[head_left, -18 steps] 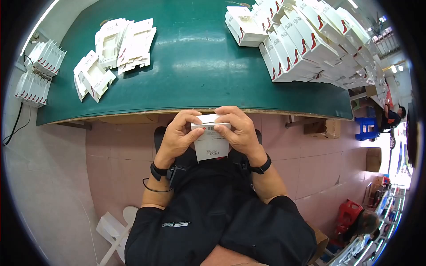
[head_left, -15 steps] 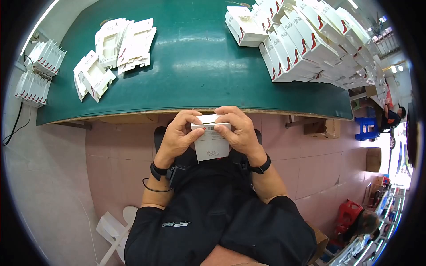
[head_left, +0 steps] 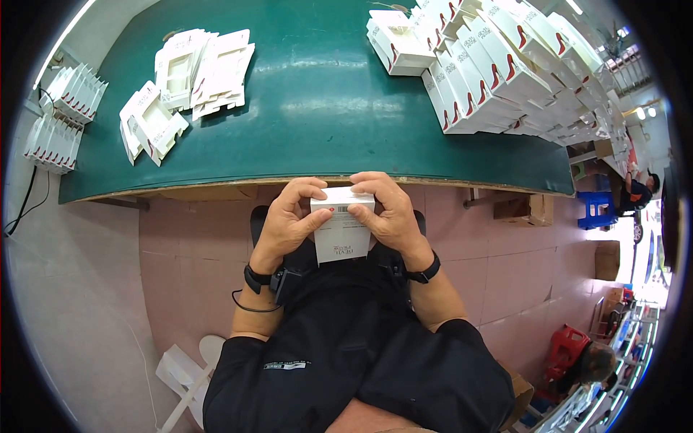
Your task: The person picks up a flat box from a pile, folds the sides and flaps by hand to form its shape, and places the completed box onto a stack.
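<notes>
Between my two hands is a small white carton (head_left: 342, 234) with dark print, held over my lap just off the table's front edge. My left hand (head_left: 294, 220) grips its left side, thumb on the printed face and fingers bent over the top end. On the other side my right hand (head_left: 388, 216) does likewise, its thumb pressing near a small barcode. The carton's top end looks folded over between my fingers. Its back is hidden from view.
Ahead stands a green table (head_left: 310, 137). Flattened white cartons (head_left: 216, 76) lie at its far left, and many folded cartons (head_left: 498, 79) with red marks are stacked at the right. More cartons (head_left: 54, 141) stand by the left wall. A blue stool (head_left: 596, 209) is off right.
The carton has tilted slightly, and its top flap now lies flatter between my fingers. My hands have barely shifted; the stacks on the table stay as they were.
</notes>
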Available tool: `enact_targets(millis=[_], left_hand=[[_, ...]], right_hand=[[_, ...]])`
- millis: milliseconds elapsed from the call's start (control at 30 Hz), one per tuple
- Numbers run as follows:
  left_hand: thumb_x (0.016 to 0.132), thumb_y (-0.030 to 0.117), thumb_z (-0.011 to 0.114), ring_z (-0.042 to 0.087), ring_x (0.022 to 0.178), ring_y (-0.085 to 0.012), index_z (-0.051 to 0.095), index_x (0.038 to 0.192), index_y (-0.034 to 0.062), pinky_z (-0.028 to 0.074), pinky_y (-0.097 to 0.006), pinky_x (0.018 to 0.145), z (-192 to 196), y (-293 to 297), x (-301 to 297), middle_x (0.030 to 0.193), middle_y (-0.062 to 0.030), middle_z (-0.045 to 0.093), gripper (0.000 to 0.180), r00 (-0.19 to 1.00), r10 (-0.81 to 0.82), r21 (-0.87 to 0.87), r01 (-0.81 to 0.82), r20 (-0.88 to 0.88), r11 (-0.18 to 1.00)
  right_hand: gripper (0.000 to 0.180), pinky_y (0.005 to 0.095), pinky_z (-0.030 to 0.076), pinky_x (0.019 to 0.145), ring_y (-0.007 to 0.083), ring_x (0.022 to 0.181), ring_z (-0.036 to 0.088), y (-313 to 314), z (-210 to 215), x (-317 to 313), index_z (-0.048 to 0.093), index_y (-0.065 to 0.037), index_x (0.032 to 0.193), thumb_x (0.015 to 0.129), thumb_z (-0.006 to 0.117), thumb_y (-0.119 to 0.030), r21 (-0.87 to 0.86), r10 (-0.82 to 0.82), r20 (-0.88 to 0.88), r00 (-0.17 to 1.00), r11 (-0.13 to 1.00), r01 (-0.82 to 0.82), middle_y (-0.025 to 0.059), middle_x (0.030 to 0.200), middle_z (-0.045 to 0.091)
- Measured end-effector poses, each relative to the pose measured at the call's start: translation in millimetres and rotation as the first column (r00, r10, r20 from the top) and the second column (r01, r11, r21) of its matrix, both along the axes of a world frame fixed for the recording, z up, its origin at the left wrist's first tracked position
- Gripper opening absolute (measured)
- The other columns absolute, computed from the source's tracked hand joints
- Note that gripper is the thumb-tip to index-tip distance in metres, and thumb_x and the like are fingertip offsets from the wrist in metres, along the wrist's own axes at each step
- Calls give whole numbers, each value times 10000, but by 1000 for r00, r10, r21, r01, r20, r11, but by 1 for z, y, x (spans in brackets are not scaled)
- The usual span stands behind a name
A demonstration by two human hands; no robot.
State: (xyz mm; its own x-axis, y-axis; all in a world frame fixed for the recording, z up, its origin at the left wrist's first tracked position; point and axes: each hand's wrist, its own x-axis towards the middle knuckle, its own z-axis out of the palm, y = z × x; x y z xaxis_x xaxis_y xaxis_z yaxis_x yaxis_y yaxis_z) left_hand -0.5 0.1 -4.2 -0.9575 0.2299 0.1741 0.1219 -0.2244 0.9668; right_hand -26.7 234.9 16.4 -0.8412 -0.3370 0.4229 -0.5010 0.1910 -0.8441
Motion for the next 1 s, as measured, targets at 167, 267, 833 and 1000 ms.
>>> enact_targets(millis=[167,267,833,1000], left_hand=[[947,83,783,591,1210,-185,557,1361,-9,531,-338,1024,4,3,-1,1315,-112,579,480,999,31,172,-34,22,985],[950,117,786,586,1242,-199,499,1440,-22,521,-352,1043,9,8,1,1355,-133,582,584,996,18,178,-34,89,984],[914,240,835,634,1153,-201,561,1430,17,496,-357,1041,20,-13,0,1292,-89,642,626,996,78,-128,-83,-43,988],[943,277,809,629,1139,-203,578,1387,4,501,-361,1027,26,-8,-7,1293,-81,623,570,728,545,-136,-642,-416,754]], right_hand=[[349,326,553,914,207,1084,666,1,1,1,669,-4,1203,935,805,-181,-11,-19,53,998,1000,19,131,1243,669],[373,311,545,930,184,1108,646,6,-5,2,655,2,1238,944,799,-176,-130,4,146,989,991,15,106,1256,651],[520,292,523,972,158,1167,605,35,39,-11,585,8,1418,934,758,-71,-160,102,302,948,986,-55,66,1266,596],[497,318,542,973,189,1165,616,33,57,-19,611,1,1370,895,757,8,-262,-68,161,985,959,109,83,1289,593]])
